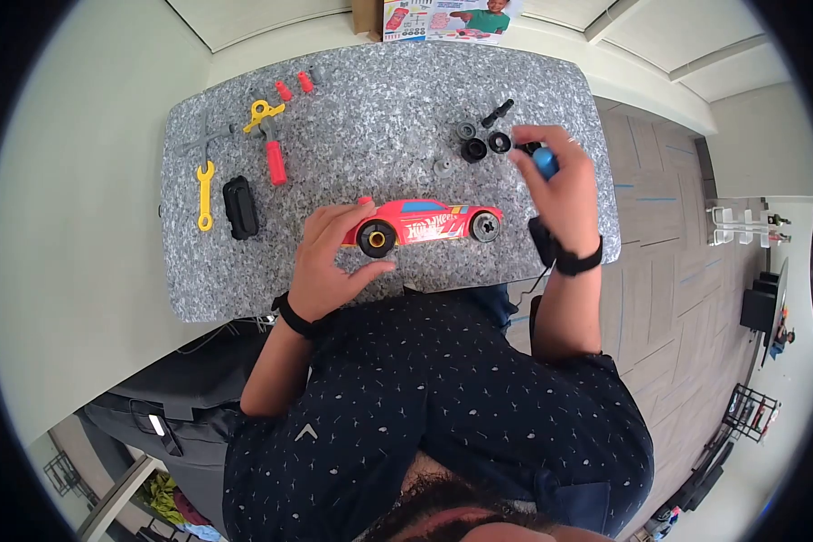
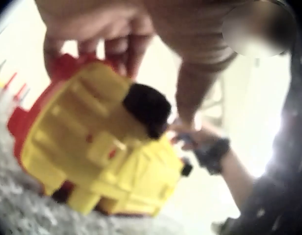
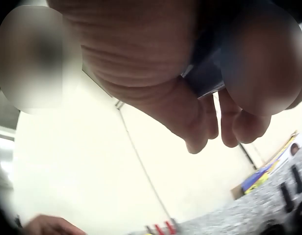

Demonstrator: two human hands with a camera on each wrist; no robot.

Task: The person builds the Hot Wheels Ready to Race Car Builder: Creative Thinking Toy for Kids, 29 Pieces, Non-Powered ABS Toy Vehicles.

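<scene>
My left hand (image 1: 323,262) grips the rear of a red Hot Wheels toy car (image 1: 425,226), which lies on its side along the table's near edge. Its fingers reach over the roof side and the thumb is by the rear wheel (image 1: 377,238), black with a yellow centre. The front wheel (image 1: 485,227) has a grey hub. In the left wrist view the car's yellow underside (image 2: 92,142) shows. To the right, my right hand (image 1: 562,190) holds a blue-handled tool (image 1: 546,163), mostly hidden by the fingers, beside a loose black wheel (image 1: 499,142).
Near the right hand lie another black wheel (image 1: 473,150), a grey ring (image 1: 466,131) and a black rod-like part (image 1: 498,113). Leftward are a red-handled hammer (image 1: 275,163), a yellow wrench (image 1: 205,196), a grey cross-shaped tool (image 1: 206,137) and a black part (image 1: 240,208). A printed box (image 1: 447,20) stands behind.
</scene>
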